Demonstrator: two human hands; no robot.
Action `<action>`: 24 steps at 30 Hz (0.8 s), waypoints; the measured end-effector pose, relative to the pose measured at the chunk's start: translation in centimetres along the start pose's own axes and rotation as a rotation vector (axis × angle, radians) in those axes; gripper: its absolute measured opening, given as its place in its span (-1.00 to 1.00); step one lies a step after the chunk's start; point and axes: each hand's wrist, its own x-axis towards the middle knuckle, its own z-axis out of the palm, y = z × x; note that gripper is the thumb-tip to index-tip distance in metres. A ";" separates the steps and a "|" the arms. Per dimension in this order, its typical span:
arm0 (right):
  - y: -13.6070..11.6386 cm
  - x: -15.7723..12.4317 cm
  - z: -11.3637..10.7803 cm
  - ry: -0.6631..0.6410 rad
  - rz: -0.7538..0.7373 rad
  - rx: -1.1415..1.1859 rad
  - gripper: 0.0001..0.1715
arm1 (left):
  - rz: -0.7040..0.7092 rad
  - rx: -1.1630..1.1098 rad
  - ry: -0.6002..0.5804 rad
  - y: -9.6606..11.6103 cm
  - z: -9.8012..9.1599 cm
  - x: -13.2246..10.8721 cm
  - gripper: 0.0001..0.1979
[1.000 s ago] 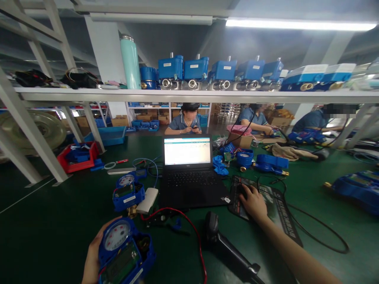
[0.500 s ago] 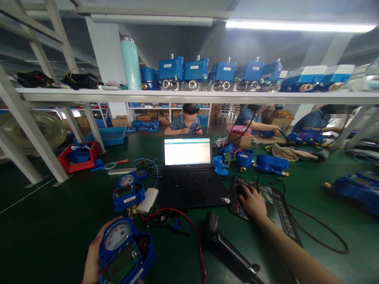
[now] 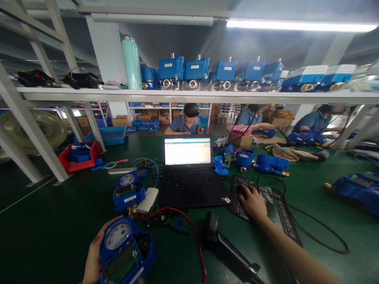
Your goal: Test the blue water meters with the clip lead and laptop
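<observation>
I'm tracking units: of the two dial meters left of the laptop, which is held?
The nearer meter, bottom left: the left hand grips it; no hand touches the farther meter.

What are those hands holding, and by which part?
The left hand holds a blue meter by its left side, beside the dial; the right hand cups a black mouse from above.

laptop (image 3: pixel 189 189) on tabletop (image 3: pixel 59 221) | mouse pad (image 3: pixel 276 207) at its right | meter (image 3: pixel 128 199) at its left | scanner (image 3: pixel 229 248) before it | bottle (image 3: pixel 132 63) on shelf (image 3: pixel 189 94) above
</observation>
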 end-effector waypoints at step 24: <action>0.2 0.1 0.6 0.001 -0.075 0.006 -0.45 | -0.117 -0.109 -0.030 -0.2 0.1 -0.1 -0.54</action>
